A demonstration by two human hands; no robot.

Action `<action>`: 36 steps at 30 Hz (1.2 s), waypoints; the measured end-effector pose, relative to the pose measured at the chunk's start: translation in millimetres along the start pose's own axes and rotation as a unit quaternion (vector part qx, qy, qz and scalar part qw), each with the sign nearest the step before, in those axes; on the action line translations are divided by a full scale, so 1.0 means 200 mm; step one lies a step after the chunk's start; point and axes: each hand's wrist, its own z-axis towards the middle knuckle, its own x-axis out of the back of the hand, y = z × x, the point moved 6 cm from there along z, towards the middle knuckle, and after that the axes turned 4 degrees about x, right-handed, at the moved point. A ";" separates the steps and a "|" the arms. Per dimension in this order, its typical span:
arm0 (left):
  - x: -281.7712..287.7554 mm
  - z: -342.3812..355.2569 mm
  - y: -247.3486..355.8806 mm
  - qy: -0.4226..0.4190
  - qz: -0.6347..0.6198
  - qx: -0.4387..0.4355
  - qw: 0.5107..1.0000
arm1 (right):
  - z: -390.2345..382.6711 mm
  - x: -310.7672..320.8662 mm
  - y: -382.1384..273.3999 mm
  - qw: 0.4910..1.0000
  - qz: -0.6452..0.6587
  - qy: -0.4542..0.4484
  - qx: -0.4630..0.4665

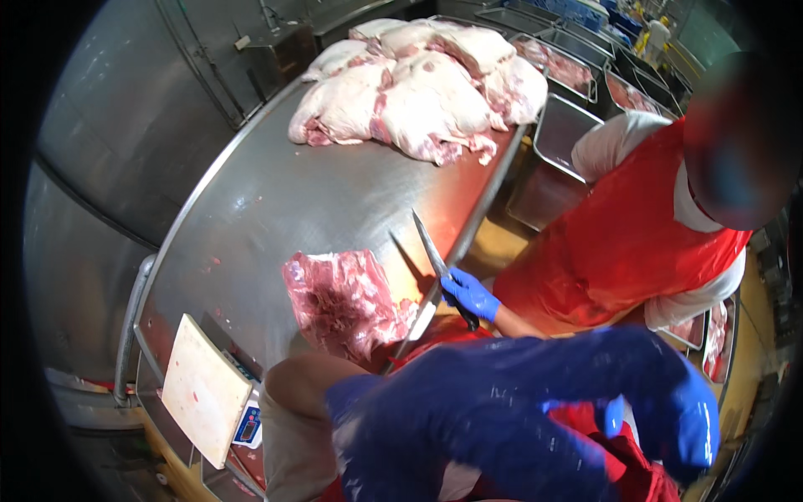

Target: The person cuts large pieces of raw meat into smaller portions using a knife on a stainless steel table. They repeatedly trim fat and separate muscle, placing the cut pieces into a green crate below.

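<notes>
My left arm [293, 381] enters low in view, bare skin running into large blue gloves or covers [493, 385] that overlap close to the camera. I cannot make out where each of my hands ends or what it holds; red cloth [644, 477] shows beneath. Just beyond, a slab of red meat [339, 301] lies on the steel table [226, 217]. What appears to be a co-worker's blue-gloved hand [468, 293] grips a knife [427, 243], blade pointing up the table, beside the meat.
A pile of pale carcass pieces [418, 92] covers the table's far end. A white board [205, 385] rests by a scale [248, 425] at near left. A co-worker in a red apron [611, 243] stands at right. Steel bins [565, 138], some holding meat, line the right aisle.
</notes>
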 end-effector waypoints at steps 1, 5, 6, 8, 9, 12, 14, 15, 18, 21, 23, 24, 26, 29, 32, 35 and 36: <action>-0.02 0.00 0.00 -0.004 0.005 0.004 1.000 | -0.01 -0.01 0.01 1.000 0.005 0.000 -0.001; 0.00 -0.02 -0.01 -0.002 0.007 0.003 1.000 | 0.00 0.04 0.06 1.000 -0.015 0.009 -0.010; 0.00 -0.02 -0.02 0.002 0.002 0.002 1.000 | -0.01 0.04 0.10 1.000 -0.022 0.012 -0.015; -0.03 -0.01 0.00 0.014 0.005 -0.004 1.000 | -0.01 0.03 0.11 1.000 0.027 0.008 -0.007; -0.04 -0.01 0.00 0.018 0.011 -0.003 1.000 | 0.00 0.01 0.06 1.000 0.006 0.000 -0.005; -0.04 -0.04 0.01 0.035 0.020 -0.004 0.999 | 0.02 -0.03 0.04 1.000 0.000 -0.010 -0.009; 0.01 -0.04 -0.01 0.027 0.008 -0.012 1.000 | -0.02 0.00 0.04 1.000 0.018 0.012 -0.004; 0.00 -0.05 0.00 0.030 0.017 -0.012 0.999 | -0.02 0.02 0.06 1.000 0.005 0.009 -0.022; -0.03 -0.06 0.05 0.050 0.056 -0.015 0.997 | 0.01 -0.06 0.04 0.999 0.043 -0.011 0.018; -0.04 -0.09 0.04 0.063 0.075 -0.023 0.995 | 0.01 -0.05 0.08 0.998 0.058 -0.007 -0.008; 0.00 -0.14 0.06 0.079 0.080 -0.035 0.993 | 0.00 -0.03 0.09 0.998 0.057 0.005 -0.009; 0.00 -0.14 0.06 0.085 0.089 -0.035 0.992 | 0.00 -0.01 0.08 0.998 0.058 0.003 -0.005; 0.01 -0.16 0.07 0.099 0.091 -0.037 0.990 | -0.01 -0.03 0.07 0.997 0.080 0.001 -0.015; -0.01 -0.17 0.07 0.121 0.119 -0.046 0.984 | 0.00 -0.06 0.04 0.997 0.078 0.011 -0.024; -0.05 -0.22 0.11 0.179 0.212 -0.042 0.960 | 0.07 -0.18 0.05 0.996 0.061 -0.050 -0.031; 0.01 -0.31 0.19 0.177 0.225 -0.045 0.957 | 0.05 -0.12 0.05 0.997 0.055 0.004 -0.060; 0.03 -0.35 0.21 0.191 0.245 -0.039 0.950 | 0.03 -0.10 0.03 0.996 0.065 0.004 -0.056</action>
